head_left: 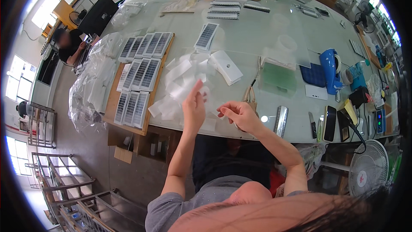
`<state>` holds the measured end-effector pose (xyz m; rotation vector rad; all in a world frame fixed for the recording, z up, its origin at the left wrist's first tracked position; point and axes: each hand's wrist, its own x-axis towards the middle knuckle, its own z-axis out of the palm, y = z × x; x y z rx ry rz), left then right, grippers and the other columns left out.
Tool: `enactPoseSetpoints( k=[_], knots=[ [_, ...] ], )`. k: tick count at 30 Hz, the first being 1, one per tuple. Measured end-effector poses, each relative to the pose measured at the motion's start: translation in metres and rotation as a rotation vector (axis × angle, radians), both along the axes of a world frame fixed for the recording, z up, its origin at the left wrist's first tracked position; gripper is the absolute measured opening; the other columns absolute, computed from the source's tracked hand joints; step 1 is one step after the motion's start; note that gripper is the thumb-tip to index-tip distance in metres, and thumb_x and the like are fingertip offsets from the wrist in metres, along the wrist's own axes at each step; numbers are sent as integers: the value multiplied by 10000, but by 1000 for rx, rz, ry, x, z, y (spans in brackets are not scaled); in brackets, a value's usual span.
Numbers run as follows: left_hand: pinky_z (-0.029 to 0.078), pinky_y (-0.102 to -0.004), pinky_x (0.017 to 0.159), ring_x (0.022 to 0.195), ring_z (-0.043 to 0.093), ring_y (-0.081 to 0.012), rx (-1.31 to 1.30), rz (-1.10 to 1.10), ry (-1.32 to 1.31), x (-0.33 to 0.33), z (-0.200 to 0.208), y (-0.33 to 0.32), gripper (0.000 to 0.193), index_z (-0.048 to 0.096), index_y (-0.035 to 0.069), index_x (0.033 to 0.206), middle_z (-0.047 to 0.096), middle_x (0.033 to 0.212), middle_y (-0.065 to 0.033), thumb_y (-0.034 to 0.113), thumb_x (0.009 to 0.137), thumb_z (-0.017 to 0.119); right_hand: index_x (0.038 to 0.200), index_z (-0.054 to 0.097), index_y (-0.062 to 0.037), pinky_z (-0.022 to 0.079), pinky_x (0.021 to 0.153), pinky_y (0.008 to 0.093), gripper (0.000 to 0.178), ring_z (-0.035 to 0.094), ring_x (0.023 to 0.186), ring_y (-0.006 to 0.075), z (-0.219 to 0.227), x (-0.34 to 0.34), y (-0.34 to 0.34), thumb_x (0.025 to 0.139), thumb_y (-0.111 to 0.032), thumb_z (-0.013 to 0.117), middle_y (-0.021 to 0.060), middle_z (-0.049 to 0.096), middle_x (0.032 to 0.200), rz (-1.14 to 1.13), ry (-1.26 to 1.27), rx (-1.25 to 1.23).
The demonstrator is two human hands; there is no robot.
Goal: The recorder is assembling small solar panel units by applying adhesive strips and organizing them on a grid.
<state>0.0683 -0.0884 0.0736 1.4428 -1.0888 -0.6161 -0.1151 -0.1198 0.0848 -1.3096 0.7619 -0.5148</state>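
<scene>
My left hand is raised over the near side of a loose heap of white film strips, its fingers stretched out and slightly blurred. To its right, my right hand is closed in a pinch near the table's front edge; a small pale bit may be between the fingertips, too small to make out. Beyond the hands lie a stack of white rectangular pieces with a small round mark on top and a small stack of white-framed panels with dark striped cells. More such panels sit in rows on a wooden board at the left.
Pliers lie beyond my right hand, with a green block farther right. A steel ruler, a cutter knife and a blue tape dispenser are rightward. Clear plastic wrap borders the left; a fan stands lower right.
</scene>
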Motion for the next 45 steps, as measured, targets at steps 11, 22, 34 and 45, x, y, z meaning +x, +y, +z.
enactPoseSetpoints(
  k=[11, 22, 34, 45],
  knots=[
    [512, -329, 933, 1187, 604, -262, -159, -178, -73, -47, 4, 28, 393, 559, -11, 1332, 556, 1388, -197, -63, 977, 398, 1165, 630, -3, 493, 646, 219, 259, 636, 803, 78, 4, -11, 10, 990, -194, 622, 19, 695, 902, -241, -202, 151],
    [478, -332, 967, 1216, 601, -340, 15, -219, -75, -64, 3, 48, 541, 514, 34, 1406, 564, 1349, -250, -131, 899, 430, 1023, 654, -13, 448, 654, 195, 157, 582, 756, 33, -1, -12, 5, 923, -119, 712, 4, 676, 865, -297, -364, -35],
    [499, -280, 890, 1021, 661, -186, -37, -299, -6, -65, 0, 50, 497, 484, 14, 1426, 675, 1127, -174, -85, 942, 426, 918, 649, -10, 389, 578, 182, 99, 528, 684, 13, 3, -17, 4, 912, -82, 717, -24, 630, 769, -258, -332, -49],
    [533, -255, 667, 871, 723, -207, 256, -221, 613, -17, -44, 27, 258, 599, -22, 1215, 718, 986, -107, 122, 1027, 499, 858, 619, -28, 427, 613, 229, 109, 537, 673, 47, 8, -69, 51, 900, -95, 694, -23, 579, 696, 178, -76, -293]
  ],
)
